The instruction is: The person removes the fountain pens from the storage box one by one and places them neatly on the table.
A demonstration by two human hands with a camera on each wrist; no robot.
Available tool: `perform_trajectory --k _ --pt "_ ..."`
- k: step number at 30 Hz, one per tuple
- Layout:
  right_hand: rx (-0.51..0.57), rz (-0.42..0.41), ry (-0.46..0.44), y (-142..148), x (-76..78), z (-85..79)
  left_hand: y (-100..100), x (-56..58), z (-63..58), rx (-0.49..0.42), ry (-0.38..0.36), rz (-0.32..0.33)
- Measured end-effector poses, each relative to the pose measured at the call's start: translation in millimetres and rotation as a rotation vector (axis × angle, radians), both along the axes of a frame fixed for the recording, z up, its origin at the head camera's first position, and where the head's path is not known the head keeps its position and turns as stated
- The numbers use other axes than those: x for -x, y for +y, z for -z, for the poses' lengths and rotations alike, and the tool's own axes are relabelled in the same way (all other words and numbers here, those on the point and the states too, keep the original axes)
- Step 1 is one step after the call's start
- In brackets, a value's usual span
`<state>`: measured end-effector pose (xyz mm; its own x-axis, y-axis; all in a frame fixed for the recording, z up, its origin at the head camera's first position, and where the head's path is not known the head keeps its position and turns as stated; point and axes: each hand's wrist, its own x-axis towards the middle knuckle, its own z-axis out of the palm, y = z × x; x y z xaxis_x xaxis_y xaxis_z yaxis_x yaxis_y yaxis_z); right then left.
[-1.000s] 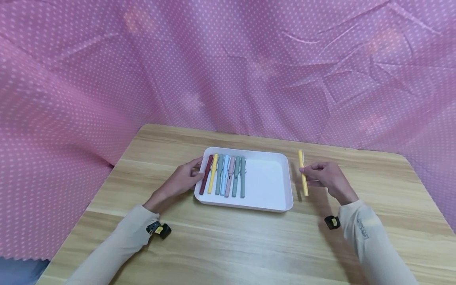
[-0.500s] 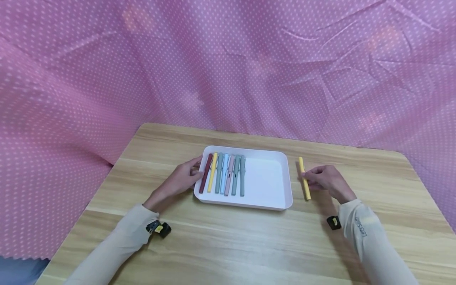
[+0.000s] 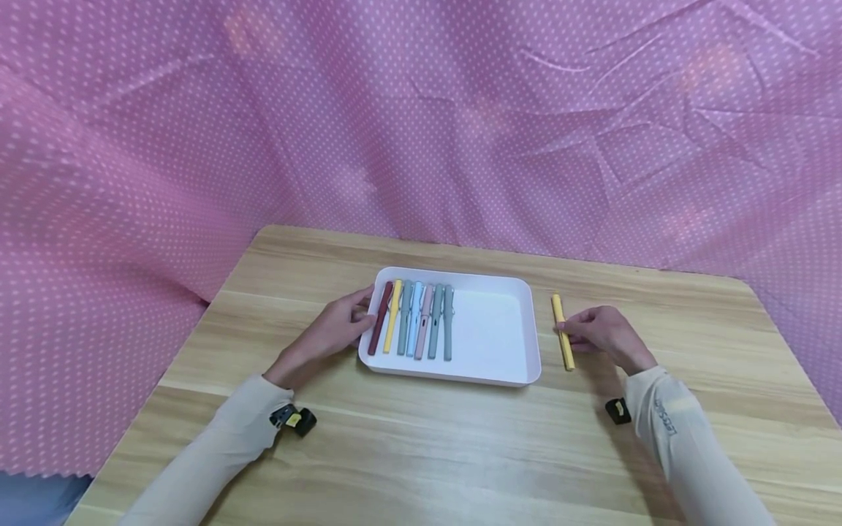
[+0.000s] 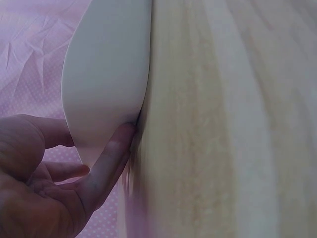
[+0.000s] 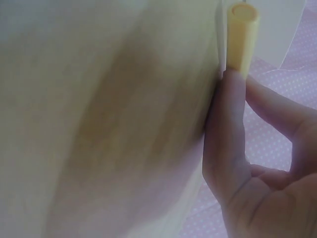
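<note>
A white tray (image 3: 493,329) lies on the table with several capped pens side by side in its left half: dark red (image 3: 380,318), yellow (image 3: 392,317), grey-green, light blue (image 3: 415,319), pink (image 3: 424,321) and two more grey-green. At the tray's left end my left hand (image 3: 335,328) grips the wall, thumb over the rim; the left wrist view shows its fingers against the outer wall (image 4: 111,64). Right of the tray, my right hand (image 3: 608,334) pinches another yellow pen (image 3: 567,354) between thumb and fingers, close over the table. Its end (image 5: 242,25) sticks out past the fingertips.
The wooden table (image 3: 434,453) has a bare stretch in front of the tray. A pink dotted cloth (image 3: 421,131) hangs behind and to the left of it. Small black cameras are strapped at both wrists.
My right hand has brought the yellow pen slightly down and nearer to me, and the pen's clip has turned out of sight. The left hand stays at the tray.
</note>
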<state>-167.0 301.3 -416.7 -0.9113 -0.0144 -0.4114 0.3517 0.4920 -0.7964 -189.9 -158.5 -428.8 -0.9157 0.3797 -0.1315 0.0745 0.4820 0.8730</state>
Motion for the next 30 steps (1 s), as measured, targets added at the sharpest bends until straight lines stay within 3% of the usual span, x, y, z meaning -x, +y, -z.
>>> perform_trajectory --k 16,30 --pt "-0.096 -0.030 0.023 1.4 -4.2 0.0 1.3 -0.4 -0.6 0.020 -0.021 -0.015" --pt "-0.093 -0.033 -0.006 5.7 -5.6 -5.7 0.2 -0.5 -1.4 0.026 -0.023 -0.019"
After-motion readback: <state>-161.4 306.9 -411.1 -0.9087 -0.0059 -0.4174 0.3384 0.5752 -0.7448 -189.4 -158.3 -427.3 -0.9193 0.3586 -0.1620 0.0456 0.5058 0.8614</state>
